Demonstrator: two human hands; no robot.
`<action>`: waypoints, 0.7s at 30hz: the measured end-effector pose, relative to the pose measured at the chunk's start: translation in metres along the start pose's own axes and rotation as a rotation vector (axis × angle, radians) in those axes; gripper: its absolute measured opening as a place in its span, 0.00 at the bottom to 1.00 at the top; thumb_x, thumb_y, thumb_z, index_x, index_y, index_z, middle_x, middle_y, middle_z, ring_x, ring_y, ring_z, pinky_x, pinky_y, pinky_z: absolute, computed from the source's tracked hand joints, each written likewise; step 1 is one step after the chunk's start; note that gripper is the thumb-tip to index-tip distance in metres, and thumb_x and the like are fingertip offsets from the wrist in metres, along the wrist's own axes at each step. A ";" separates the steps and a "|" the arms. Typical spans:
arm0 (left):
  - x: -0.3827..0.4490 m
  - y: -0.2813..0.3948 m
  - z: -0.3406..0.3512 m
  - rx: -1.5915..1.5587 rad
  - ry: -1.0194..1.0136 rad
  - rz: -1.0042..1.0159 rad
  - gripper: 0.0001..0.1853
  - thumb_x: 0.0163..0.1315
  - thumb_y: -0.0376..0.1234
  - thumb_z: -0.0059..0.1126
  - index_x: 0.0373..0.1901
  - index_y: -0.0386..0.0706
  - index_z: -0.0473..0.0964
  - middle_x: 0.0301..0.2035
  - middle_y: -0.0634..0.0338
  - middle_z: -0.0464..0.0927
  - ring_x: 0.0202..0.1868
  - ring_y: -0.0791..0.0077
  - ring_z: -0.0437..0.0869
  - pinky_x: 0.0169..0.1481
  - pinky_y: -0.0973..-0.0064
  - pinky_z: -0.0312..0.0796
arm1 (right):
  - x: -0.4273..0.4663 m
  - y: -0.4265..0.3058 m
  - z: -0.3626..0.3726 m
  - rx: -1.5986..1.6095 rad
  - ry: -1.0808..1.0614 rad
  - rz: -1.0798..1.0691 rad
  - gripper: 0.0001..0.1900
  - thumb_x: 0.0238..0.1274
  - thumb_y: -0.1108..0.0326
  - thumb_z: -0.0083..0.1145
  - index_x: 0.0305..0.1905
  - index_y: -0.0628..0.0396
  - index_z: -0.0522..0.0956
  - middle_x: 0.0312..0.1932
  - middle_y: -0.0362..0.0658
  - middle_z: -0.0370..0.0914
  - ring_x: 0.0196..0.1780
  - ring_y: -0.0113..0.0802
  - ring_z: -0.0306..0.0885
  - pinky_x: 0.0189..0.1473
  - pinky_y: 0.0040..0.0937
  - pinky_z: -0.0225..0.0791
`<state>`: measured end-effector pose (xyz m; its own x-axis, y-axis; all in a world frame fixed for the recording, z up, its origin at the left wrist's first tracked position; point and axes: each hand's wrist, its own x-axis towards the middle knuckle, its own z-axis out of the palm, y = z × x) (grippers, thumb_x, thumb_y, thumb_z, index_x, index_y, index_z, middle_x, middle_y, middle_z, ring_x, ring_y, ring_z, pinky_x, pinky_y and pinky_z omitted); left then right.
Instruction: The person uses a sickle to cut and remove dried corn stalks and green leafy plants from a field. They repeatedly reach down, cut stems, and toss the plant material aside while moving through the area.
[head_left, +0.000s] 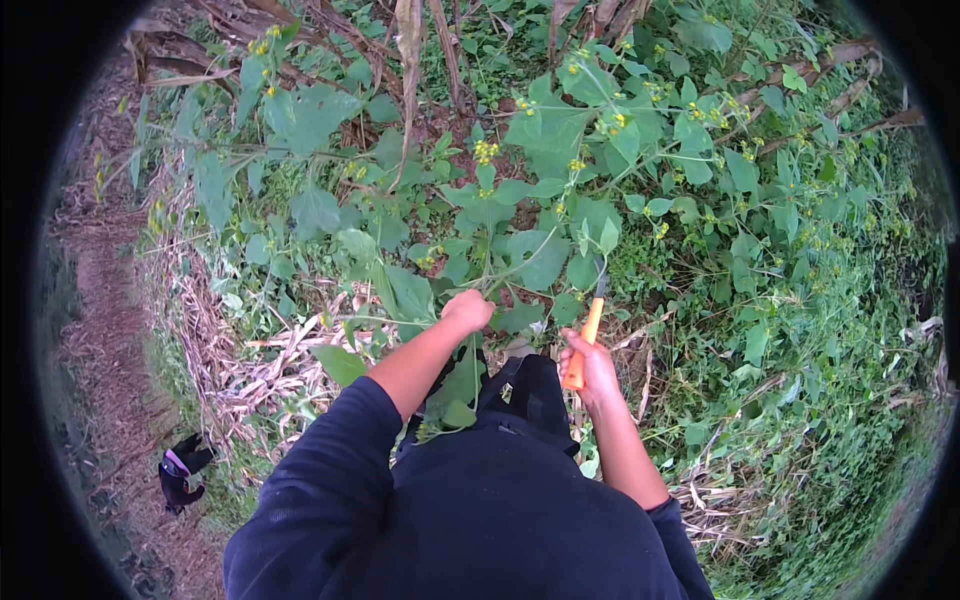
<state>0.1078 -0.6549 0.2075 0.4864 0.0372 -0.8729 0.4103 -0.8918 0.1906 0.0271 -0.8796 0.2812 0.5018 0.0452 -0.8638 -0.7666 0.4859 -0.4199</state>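
My left hand (469, 310) is closed around the stems of a broad-leaved weed (540, 255) with small yellow flowers. Its leafy branches spread out in front of me, and one leafy stem (457, 390) hangs down against my dark clothes. In my right hand (592, 367) is the orange handle (590, 330) of a bladed hand tool, pointing away from me. Only a short length of its dark metal blade (601, 279) shows; leaves hide the rest, so its shape cannot be told.
Dry brown stalks (409, 60) stand and lean beyond the weeds. Dry straw-like leaves (262, 352) litter the ground to my left, beside a brown dirt strip (105, 300). A person in dark clothes (180, 472) is at the lower left. Dense green growth (810, 390) covers the right side.
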 end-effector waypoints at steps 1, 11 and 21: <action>-0.015 0.006 -0.004 0.076 0.034 0.004 0.24 0.57 0.50 0.46 0.35 0.36 0.76 0.37 0.47 0.79 0.41 0.57 0.81 0.45 0.61 0.72 | 0.018 0.005 -0.001 0.013 -0.010 0.089 0.15 0.61 0.67 0.50 0.50 0.63 0.69 0.22 0.42 0.72 0.23 0.30 0.71 0.26 0.28 0.70; -0.032 -0.061 0.070 -0.144 0.312 0.127 0.19 0.66 0.41 0.36 0.45 0.35 0.70 0.26 0.52 0.79 0.24 0.60 0.82 0.35 0.66 0.75 | 0.131 0.118 0.087 0.210 -0.139 0.322 0.15 0.66 0.59 0.42 0.46 0.60 0.61 0.48 0.62 0.68 0.46 0.54 0.72 0.50 0.53 0.66; -0.049 -0.123 0.048 -0.346 0.147 0.222 0.22 0.65 0.42 0.35 0.30 0.32 0.73 0.30 0.40 0.77 0.37 0.46 0.79 0.46 0.55 0.69 | 0.162 0.153 0.137 0.303 0.015 0.417 0.11 0.67 0.62 0.39 0.36 0.59 0.68 0.16 0.31 0.60 0.16 0.19 0.59 0.19 0.20 0.59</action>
<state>-0.0033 -0.5686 0.2056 0.6866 -0.0523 -0.7251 0.5053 -0.6828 0.5277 0.0458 -0.6780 0.1151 0.1706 0.2780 -0.9453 -0.7488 0.6601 0.0590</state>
